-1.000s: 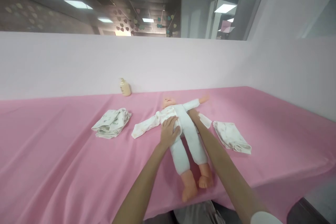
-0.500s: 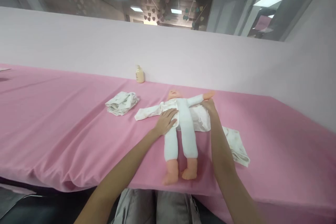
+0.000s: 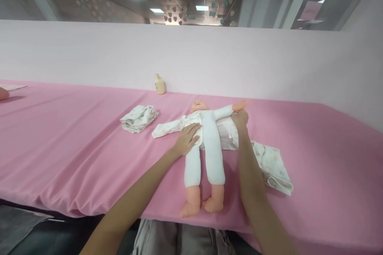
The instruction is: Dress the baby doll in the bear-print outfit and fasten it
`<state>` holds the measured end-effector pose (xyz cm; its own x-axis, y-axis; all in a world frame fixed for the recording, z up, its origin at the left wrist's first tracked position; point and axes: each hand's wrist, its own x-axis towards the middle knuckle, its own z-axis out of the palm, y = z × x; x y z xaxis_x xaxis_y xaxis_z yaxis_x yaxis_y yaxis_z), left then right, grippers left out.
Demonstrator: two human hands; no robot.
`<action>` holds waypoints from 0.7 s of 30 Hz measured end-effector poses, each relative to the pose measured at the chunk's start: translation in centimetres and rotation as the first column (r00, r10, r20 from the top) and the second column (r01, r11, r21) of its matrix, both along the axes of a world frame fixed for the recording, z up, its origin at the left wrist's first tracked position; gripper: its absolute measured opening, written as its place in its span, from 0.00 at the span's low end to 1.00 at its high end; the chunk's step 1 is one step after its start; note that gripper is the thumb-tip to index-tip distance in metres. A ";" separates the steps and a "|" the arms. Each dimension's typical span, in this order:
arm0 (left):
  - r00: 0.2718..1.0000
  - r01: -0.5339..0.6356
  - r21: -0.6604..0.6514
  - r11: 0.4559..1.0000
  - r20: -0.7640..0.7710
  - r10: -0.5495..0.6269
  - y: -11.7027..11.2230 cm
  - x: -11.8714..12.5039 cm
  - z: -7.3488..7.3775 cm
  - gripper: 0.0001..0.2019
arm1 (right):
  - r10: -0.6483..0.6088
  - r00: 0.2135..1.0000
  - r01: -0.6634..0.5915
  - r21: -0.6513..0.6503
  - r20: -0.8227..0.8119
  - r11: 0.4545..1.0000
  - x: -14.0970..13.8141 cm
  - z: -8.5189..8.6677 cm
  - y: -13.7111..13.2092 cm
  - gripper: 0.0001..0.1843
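Observation:
A baby doll (image 3: 213, 147) with a white cloth body lies on its back, its head toward the wall and its feet near the table's front edge. A white patterned baby shirt (image 3: 167, 128) covers the arm and chest on the left; its other half lies spread under the doll on the right. My left hand (image 3: 187, 139) rests flat on the shirt front over the doll's torso, fingers stretched out. Just below the doll's outstretched hand, my right hand (image 3: 240, 119) is closed on the edge of the shirt; its fingertips are mostly hidden.
A folded patterned cloth (image 3: 139, 118) lies left of the doll, another folded cloth (image 3: 273, 167) to the right, partly behind my forearm. A pump bottle (image 3: 159, 84) stands against the white wall (image 3: 104, 55). Pink cloth (image 3: 74, 139) covers the table. Something skin-coloured (image 3: 3, 93) shows at the far left.
My right hand has closed into a fist and moved slightly up and right, against the doll's hand. My left hand stays on the torso. The camera view has shifted slightly.

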<state>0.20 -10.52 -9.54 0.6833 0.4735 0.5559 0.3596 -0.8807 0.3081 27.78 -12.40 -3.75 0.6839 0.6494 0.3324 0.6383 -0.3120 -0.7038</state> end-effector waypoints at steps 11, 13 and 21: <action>1.000 -0.004 -0.034 0.999 -0.014 0.004 -0.7 0.1 1.0 0.21 | 0.041 0.990 -0.068 0.203 0.135 0.977 0.4 3.1 -0.9 0.20; 0.998 -0.056 0.004 0.998 -0.043 0.056 -0.8 0.5 2.1 0.21 | 0.081 0.985 -0.107 0.174 0.152 0.979 0.6 2.9 -1.1 0.22; 0.984 -0.085 0.046 0.995 -0.151 0.091 -0.1 10.8 7.5 0.33 | 0.130 0.953 -0.170 0.127 0.273 0.977 0.9 3.1 -0.9 0.19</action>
<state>10.97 -10.62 -2.06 0.7177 0.5157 0.4678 0.4767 -0.8537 0.2097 28.72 -13.31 -0.64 0.4582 0.6682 0.5861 0.8375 -0.1038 -0.5365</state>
